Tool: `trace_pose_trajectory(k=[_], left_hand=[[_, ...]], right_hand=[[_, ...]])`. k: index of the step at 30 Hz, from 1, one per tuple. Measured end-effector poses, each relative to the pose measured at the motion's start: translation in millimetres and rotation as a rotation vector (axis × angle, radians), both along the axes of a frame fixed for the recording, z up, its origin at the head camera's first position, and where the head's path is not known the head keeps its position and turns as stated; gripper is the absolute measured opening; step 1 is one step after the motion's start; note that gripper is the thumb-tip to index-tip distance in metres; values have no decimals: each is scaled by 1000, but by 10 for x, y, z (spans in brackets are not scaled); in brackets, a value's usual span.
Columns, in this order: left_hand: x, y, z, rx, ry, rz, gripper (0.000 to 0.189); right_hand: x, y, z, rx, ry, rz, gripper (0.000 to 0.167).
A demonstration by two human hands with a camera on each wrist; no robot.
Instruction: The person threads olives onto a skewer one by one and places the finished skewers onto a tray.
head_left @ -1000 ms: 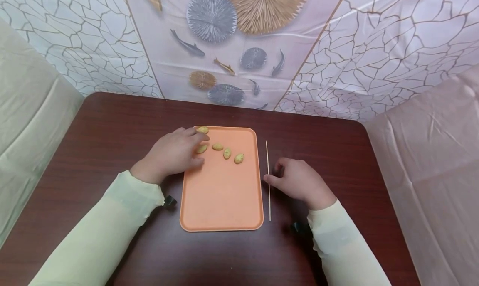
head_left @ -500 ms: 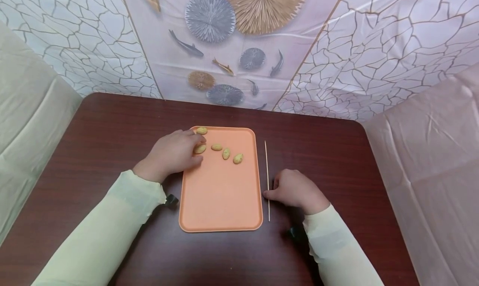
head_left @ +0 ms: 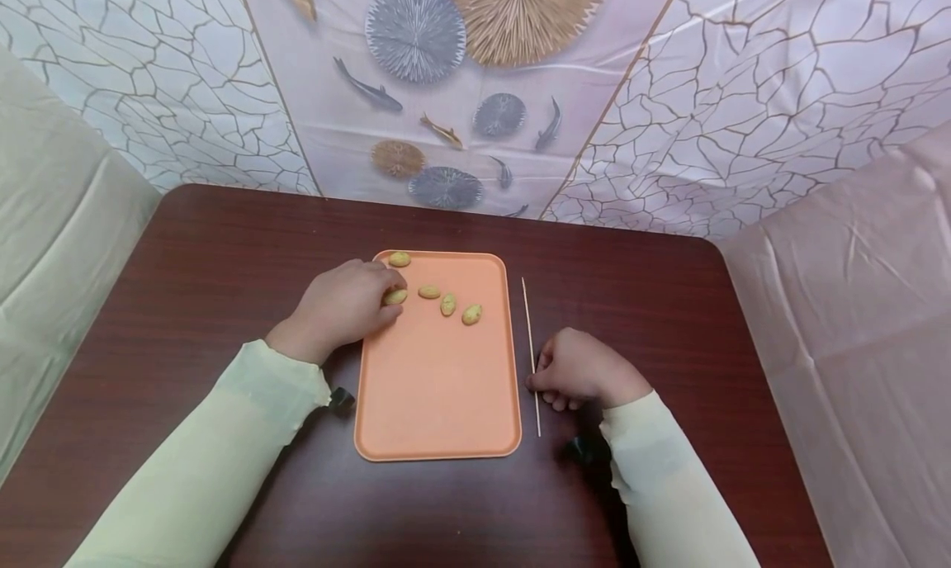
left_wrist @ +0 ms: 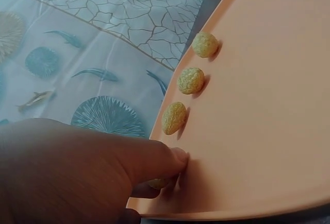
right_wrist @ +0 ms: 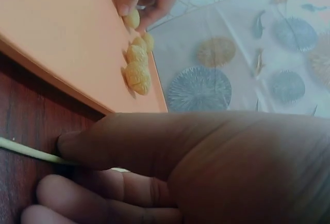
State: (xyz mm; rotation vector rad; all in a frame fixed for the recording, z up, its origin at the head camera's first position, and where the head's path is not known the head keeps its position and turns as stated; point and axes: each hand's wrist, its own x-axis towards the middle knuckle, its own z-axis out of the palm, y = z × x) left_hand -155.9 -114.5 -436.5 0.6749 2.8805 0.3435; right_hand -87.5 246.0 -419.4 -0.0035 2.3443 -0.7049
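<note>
A thin wooden skewer (head_left: 527, 319) is lying in the grip of the right hand (head_left: 583, 370), the thumb pressing on it and curled fingers meeting it from the other side; its longer end is running out beyond the grip, its shorter end back toward the person. Half a second ago it was lying nearly parallel to the orange tray (head_left: 438, 386); now it is slanting, its far end nearer the tray. Whether it is touching the desk (head_left: 624, 279) is unclear.

The left hand (head_left: 345, 308) is tightening since then, its grip now clamping a wrinkled yellow nut-like piece (head_left: 397, 296) between thumb and fingers. The tray is holding five such pieces, this one included: a far piece (head_left: 399, 259) is sitting just beyond the left grip, and three more pieces (head_left: 448, 305) are lying in a slanting row to its right, between the two grips. Pale sleeves (head_left: 201, 452) are covering both forearms.
</note>
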Motion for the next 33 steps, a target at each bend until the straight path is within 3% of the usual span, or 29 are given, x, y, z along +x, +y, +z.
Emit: trace_pose_trajectory(k=[14,20,24,33], left_hand=[[44,-29,10,49,15,1,14],[59,-3,-2,218,-19,35,30],[81,7,21,333,-13,62,31],[137,36,63,590,2,161,35]], right_hand=[[-5,-67,1,-10,-22,-15,18],[13,-14,-24,10,30,-7,18],[6,47,-25,38,93,-10,18],[-6,131,79,-40,289,-33,15]])
